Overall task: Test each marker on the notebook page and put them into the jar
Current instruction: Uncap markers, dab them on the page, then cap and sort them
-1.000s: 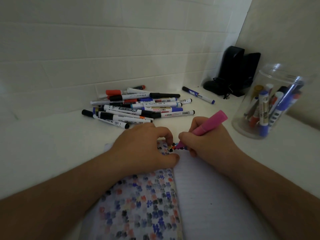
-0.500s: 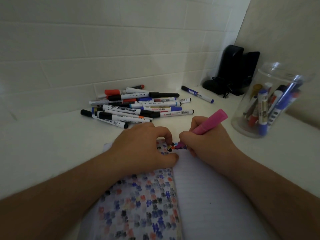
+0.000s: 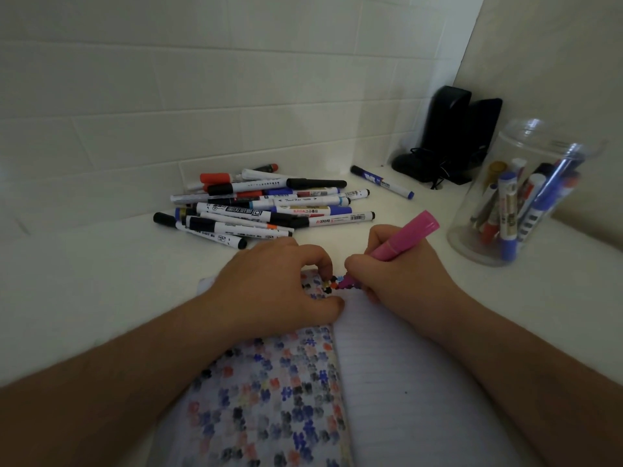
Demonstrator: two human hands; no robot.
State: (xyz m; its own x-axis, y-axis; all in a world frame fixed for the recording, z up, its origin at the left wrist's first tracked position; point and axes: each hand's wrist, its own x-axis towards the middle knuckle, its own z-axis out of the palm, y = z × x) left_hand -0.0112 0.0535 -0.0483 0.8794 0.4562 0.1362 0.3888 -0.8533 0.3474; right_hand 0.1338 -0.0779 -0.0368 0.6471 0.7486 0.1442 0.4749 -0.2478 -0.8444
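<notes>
Pink in colour, a marker is gripped in the curled fingers of the right hand, with its tip set on the top edge of the ruled notebook page and its blunt rear end raised up and away to the right of the hand. A short row of small coloured test marks is seen directly at the tip, between the two hands. The left hand is rested on the opposite page, which is covered with blotched colour marks; its fingers are curled loosely, fingertips down on the paper just left of the marker tip, and nothing is seen held in them. The notebook is laid open on a white counter. Beyond the left fingers, a loose pile of markers with black, blue, red and orange caps is lying against the tiled wall. A single blue marker is lying apart, beyond the right fingers. To the right of the right hand, well clear of it, a transparent jar is standing upright with several markers leaning inside. Behind the jar, in the corner, two black objects with a tangled cord are standing.
</notes>
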